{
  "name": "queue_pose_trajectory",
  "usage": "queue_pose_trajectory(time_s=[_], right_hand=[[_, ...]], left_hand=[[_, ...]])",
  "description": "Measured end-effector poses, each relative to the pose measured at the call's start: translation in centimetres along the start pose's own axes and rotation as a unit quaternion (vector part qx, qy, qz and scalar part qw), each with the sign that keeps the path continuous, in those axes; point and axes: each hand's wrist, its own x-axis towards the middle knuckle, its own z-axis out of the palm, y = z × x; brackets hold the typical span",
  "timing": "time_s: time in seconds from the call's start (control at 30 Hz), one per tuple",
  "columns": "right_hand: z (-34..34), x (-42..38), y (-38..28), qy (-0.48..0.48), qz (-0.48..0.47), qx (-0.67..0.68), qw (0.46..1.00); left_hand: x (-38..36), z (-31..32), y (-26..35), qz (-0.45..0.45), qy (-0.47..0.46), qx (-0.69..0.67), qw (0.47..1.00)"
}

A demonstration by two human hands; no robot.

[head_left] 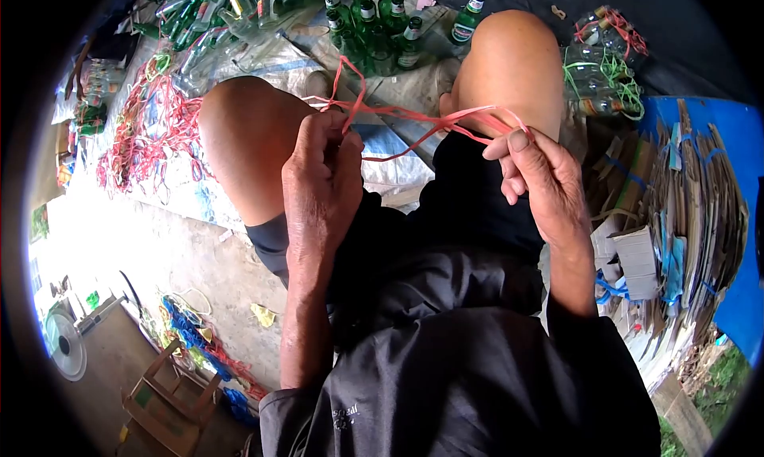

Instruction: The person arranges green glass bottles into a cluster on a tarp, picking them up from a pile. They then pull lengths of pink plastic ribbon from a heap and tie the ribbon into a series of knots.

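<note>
A tangle of red plastic twine [406, 116] is stretched between my two hands, above my knees. My left hand [320, 162] is closed on one end of it, thumb against the curled fingers, with a loop sticking up above. At the other end, my right hand [539, 166] pinches the strands between thumb and forefinger, the remaining fingers loosely bent. Beyond my knees stands a group of green glass bottles [374, 39], and one labelled green bottle [468, 19] stands a little apart by my right knee.
A heap of red twine [155, 134] lies on sheeting at the left. More bottles [215, 11] are piled behind it. Clear bottles tied with green twine [597, 79] lie at the right, above a stack of flattened cardboard [684, 210]. A wooden stool [171, 401] and a fan [65, 345] are at lower left.
</note>
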Motion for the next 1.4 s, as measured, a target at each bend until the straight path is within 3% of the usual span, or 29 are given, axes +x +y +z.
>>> queue_pose_trajectory(time_s=[0.23, 0.33, 0.47, 0.53, 0.8, 0.97, 1.1, 1.13, 1.2, 1.23, 1.33, 1.37, 1.4], right_hand=[[-0.7, -0.9, -0.2, 0.019, -0.027, -0.038, 0.999], [-0.4, -1.4, -0.2, 0.007, -0.038, -0.1, 0.994], [1.3, -1.4, 0.4, 0.008, -0.166, -0.159, 0.973], [1.6, -1.6, 0.4, 0.002, -0.156, -0.166, 0.974], [2.5, -1.0, 2.2, 0.007, -0.292, -0.186, 0.938], [2.4, -1.4, 1.6, 0.033, -0.271, -0.232, 0.934], [2.1, -1.8, 2.0, 0.033, -0.232, -0.194, 0.953], [2.0, -1.8, 2.0, 0.034, -0.226, -0.197, 0.953], [1.8, -2.0, 2.0, 0.037, -0.215, -0.202, 0.955], [1.8, -2.0, 2.1, 0.044, -0.226, -0.197, 0.953], [1.9, -2.1, 2.5, 0.069, -0.239, -0.183, 0.951], [1.9, -2.2, 2.3, 0.065, -0.235, -0.167, 0.955], [1.9, -2.2, 2.4, 0.071, -0.249, -0.165, 0.952]], left_hand=[[-0.3, 0.2, -0.1, 0.005, 0.001, 0.001, 1.0], [-0.4, 0.0, 0.3, -0.04, -0.024, -0.113, 0.993], [-1.3, 0.8, 1.3, -0.099, -0.028, -0.232, 0.967], [-2.1, 1.5, 0.6, -0.095, -0.031, -0.256, 0.962], [-2.9, 2.1, 0.4, -0.118, -0.004, -0.313, 0.942], [-2.2, 0.8, 1.1, -0.086, 0.039, -0.337, 0.937], [-1.0, -1.4, 0.6, -0.021, 0.037, -0.401, 0.915], [-0.9, -2.1, 1.0, -0.021, 0.042, -0.371, 0.928], [-0.5, -3.3, 1.1, -0.031, 0.038, -0.458, 0.887], [-0.4, -3.6, 1.1, -0.102, 0.119, -0.455, 0.877], [-0.5, -6.8, -0.9, -0.084, 0.013, -0.527, 0.846], [-0.1, -7.1, -0.8, -0.058, -0.065, -0.613, 0.785], [0.1, -7.4, -0.8, -0.046, -0.071, -0.596, 0.798]])
